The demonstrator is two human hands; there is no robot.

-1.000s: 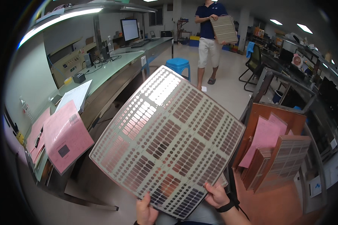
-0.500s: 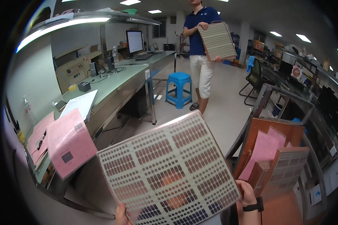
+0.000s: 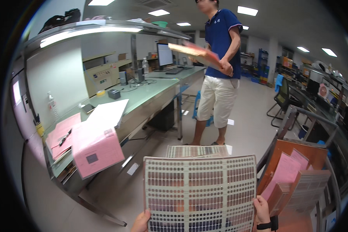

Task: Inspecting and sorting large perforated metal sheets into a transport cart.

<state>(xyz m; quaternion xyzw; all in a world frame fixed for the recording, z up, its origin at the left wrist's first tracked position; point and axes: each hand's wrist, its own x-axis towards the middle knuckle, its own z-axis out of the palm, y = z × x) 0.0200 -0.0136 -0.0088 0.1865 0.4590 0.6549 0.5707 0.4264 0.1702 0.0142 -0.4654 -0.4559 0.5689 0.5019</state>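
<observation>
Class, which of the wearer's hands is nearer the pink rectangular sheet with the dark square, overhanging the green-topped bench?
Left: the left hand is right of the pink sheet; the right hand is farther right, across the pale patterned rectangular panel.

One view: a wide fisheye, the left of a head-worn pair, looking forward and down from above the panel (image 3: pixel 205 185). The panel is near, at the lower edge; the surface (image 3: pixel 161 86) at left and a co-worker (image 3: pixel 222 42) ahead stand farther off, and straight edges bend toward the dark rim.
</observation>
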